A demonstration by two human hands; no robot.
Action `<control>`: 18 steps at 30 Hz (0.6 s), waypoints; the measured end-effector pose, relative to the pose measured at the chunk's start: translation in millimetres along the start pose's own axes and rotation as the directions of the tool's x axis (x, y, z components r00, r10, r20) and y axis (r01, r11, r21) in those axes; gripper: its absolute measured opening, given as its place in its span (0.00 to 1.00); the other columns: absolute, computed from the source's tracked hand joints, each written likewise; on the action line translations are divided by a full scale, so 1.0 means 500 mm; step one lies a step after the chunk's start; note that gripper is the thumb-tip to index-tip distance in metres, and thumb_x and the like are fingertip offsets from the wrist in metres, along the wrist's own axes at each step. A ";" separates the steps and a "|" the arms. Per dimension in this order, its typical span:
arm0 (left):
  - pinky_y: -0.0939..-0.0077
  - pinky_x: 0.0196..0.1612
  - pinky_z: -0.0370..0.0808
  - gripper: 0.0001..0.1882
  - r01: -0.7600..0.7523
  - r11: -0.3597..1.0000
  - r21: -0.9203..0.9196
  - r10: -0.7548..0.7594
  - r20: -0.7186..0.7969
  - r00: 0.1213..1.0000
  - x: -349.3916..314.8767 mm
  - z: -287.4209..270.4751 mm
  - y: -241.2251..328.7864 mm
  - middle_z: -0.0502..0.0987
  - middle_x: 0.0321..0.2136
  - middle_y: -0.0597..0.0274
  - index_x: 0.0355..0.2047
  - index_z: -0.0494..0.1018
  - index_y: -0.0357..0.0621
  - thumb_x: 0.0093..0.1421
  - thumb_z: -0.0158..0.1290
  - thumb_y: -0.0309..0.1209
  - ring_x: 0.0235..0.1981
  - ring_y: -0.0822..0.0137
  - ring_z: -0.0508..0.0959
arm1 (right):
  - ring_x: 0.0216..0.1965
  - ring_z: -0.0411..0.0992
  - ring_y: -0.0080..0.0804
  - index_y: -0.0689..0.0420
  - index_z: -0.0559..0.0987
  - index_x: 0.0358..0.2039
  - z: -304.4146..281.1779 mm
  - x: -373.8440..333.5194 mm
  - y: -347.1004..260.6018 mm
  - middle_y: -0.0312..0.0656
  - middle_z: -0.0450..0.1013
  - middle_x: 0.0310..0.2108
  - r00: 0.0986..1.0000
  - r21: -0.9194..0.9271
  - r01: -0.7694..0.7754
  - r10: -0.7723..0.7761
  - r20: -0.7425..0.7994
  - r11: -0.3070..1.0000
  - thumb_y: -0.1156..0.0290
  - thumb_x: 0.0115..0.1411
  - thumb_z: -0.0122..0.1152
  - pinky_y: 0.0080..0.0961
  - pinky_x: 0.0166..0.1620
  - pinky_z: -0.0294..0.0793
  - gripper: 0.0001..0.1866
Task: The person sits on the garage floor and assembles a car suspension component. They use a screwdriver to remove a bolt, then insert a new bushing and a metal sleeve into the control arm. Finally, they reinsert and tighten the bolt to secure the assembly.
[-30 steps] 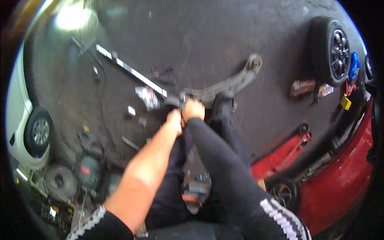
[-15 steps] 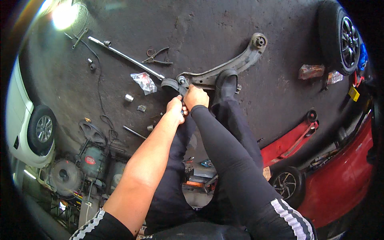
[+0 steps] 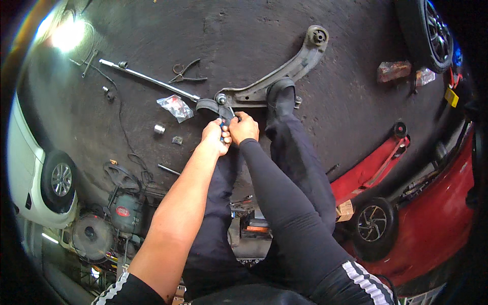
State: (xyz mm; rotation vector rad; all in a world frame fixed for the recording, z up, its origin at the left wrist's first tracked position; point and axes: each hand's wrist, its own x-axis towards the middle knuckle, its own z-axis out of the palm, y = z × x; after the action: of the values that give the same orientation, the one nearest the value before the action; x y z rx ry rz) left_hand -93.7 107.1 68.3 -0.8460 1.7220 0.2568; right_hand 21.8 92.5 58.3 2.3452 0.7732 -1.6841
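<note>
A grey metal car control arm (image 3: 279, 79) lies on the dark floor, with my right shoe (image 3: 281, 96) on it and my left shoe (image 3: 207, 104) beside its near end. At that end sits a ball joint (image 3: 221, 99). My left hand (image 3: 215, 137) is closed around a blue-handled screwdriver (image 3: 222, 125), whose thin shaft points up to the joint. Close beside it, my right hand (image 3: 245, 127) is closed on a thin metal rod-like tool (image 3: 232, 111), also reaching toward the joint. Its handle is mostly hidden by my fingers.
Left of the joint lie a long breaker bar (image 3: 147, 79), pliers (image 3: 187, 72), a plastic bag of parts (image 3: 175, 108) and a socket (image 3: 159, 129). A red floor jack (image 3: 371, 165) and a loose wheel (image 3: 373, 225) are at right, near a red car panel (image 3: 427, 218). A white car (image 3: 23, 147) stands left.
My hands have come slightly apart, and the blue handle and both tool shafts now show more clearly. The whole view has shifted a little; the control arm stays under my shoe.
</note>
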 end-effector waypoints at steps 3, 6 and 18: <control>0.79 0.15 0.59 0.12 -0.014 1.000 0.018 0.014 0.007 1.000 -0.004 0.001 -0.001 0.70 0.22 0.74 0.40 0.72 0.54 0.84 0.46 0.39 0.15 0.79 0.63 | 0.56 0.85 0.58 0.50 0.90 0.58 0.006 0.003 -0.002 0.55 0.86 0.54 1.000 0.011 0.005 -0.004 -0.030 1.000 0.60 0.68 0.63 0.50 0.63 0.83 0.22; 0.80 0.14 0.59 0.13 -0.019 0.999 0.030 0.018 0.018 1.000 -0.007 0.000 0.002 0.70 0.22 0.75 0.39 0.72 0.54 0.84 0.45 0.39 0.14 0.80 0.62 | 0.56 0.85 0.58 0.50 0.90 0.58 0.009 0.003 -0.005 0.56 0.87 0.53 1.000 0.013 0.002 -0.001 -0.028 1.000 0.60 0.68 0.63 0.51 0.63 0.82 0.21; 0.76 0.17 0.60 0.08 0.035 0.998 0.048 -0.038 0.065 0.997 0.022 -0.034 0.014 0.69 0.23 0.73 0.46 0.68 0.56 0.84 0.46 0.42 0.16 0.76 0.64 | 0.53 0.86 0.60 0.57 0.91 0.45 -0.035 0.045 -0.033 0.58 0.87 0.48 0.993 -0.152 0.112 -0.106 0.046 0.982 0.61 0.64 0.68 0.52 0.59 0.85 0.16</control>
State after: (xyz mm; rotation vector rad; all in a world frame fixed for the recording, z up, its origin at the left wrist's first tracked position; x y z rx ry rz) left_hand -112.1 97.9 62.5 -0.8257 1.6439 0.2166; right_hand 33.9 120.9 46.6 2.1976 1.0044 -1.6396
